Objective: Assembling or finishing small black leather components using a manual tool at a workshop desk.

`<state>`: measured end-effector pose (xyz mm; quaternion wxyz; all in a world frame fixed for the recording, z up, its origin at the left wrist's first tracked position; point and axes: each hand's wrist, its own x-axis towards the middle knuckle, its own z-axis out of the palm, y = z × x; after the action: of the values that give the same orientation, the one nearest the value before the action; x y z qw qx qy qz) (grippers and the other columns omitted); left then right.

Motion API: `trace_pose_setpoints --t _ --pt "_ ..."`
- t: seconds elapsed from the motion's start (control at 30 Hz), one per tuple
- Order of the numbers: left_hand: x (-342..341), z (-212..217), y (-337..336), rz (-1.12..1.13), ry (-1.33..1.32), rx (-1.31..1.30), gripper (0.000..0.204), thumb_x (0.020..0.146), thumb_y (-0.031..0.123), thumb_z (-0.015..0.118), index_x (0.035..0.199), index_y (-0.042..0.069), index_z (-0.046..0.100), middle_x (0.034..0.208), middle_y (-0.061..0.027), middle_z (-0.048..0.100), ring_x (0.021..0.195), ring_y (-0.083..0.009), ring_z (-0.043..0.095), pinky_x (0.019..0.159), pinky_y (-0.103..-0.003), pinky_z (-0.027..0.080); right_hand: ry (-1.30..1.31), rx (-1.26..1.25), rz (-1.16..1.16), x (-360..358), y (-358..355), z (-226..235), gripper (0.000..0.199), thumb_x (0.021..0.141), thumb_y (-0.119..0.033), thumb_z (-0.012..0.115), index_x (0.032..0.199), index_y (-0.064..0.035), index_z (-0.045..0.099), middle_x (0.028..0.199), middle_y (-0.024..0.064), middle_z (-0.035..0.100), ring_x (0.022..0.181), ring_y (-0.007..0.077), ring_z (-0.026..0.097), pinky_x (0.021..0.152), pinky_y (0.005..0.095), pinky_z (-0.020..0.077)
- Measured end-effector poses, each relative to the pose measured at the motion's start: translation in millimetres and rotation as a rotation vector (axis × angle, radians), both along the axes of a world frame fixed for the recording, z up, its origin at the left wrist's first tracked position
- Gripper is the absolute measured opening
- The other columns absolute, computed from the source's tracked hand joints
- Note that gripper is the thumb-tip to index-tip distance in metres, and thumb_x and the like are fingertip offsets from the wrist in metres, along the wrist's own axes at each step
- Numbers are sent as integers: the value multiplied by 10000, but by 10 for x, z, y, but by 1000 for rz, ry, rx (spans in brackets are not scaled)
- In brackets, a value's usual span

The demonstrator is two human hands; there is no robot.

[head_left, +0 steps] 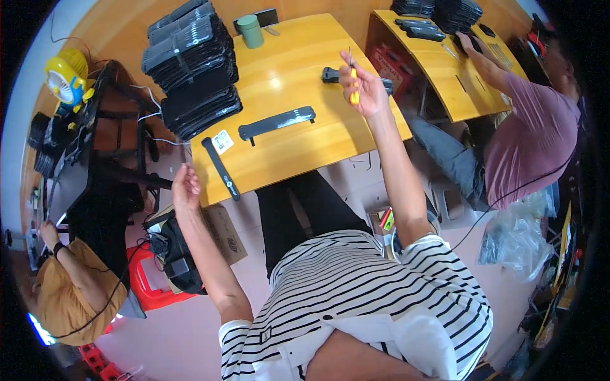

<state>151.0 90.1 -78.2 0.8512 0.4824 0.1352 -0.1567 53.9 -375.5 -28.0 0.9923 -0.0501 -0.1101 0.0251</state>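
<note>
My right hand (365,86) is raised over the right side of the yellow wooden table (298,70). Closed around a small yellow-handled tool (354,95), it holds the thin metal tip pointing up; its exact kind is unclear. Behind that hand lies a dark oblong object (330,75), partly hidden. My left hand (186,188) hovers by the table's near left edge, fingers loosely curled and nothing visible in them. Beside it, a narrow black strip (220,169) rests close to the edge. A wider black panel (277,123) with short tabs lies mid-table, and a white label sheet (222,141) sits by the strip.
Tall stacks of black panels (190,57) stand on the table's left, near a green canister (250,32). A co-worker in a purple shirt (530,127) works at another table (467,95); one in orange (76,292) is at left. A red stool (146,279) stands lower left.
</note>
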Motion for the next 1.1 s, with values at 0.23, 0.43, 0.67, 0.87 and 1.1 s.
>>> trace_pose_setpoints --t 0.23,0.43,0.67,0.87,1.1 --pt "-370 -56 -395 -170 -194 1027 401 735 378 707 832 17 561 661 -61 590 520 -140 567 431 -258 427 383 -262 241 -492 784 -518 399 901 -180 442 1280 -69 387 755 48 509 493 94 436 384 196 369" --pt "-562 2 -762 -210 -359 1595 450 628 335 743 872 -5 578 788 -177 637 783 -358 615 705 -414 475 373 -727 365 -877 1416 -589 365 870 -263 504 1154 -34 493 636 47 480 421 69 394 333 189 311" --pt "-562 -53 -449 -329 9 667 188 728 186 698 789 49 585 560 -12 538 388 -99 470 344 -213 345 -27 -46 59 -604 767 65 435 904 -168 416 1309 -53 305 846 80 437 552 116 435 378 224 355" --pt "-843 157 -578 -86 27 79 79 772 105 660 813 86 595 676 26 580 520 -56 532 405 -167 376 24 -310 89 -461 889 182 356 911 -200 431 1226 -37 400 728 32 431 489 66 395 351 161 294" --pt "-1063 289 -834 -68 -132 253 114 773 99 663 814 56 567 608 -13 569 426 -46 466 389 -166 351 164 -1277 29 -677 2066 -63 270 777 -105 631 1023 -60 528 686 13 520 379 26 337 331 177 232"
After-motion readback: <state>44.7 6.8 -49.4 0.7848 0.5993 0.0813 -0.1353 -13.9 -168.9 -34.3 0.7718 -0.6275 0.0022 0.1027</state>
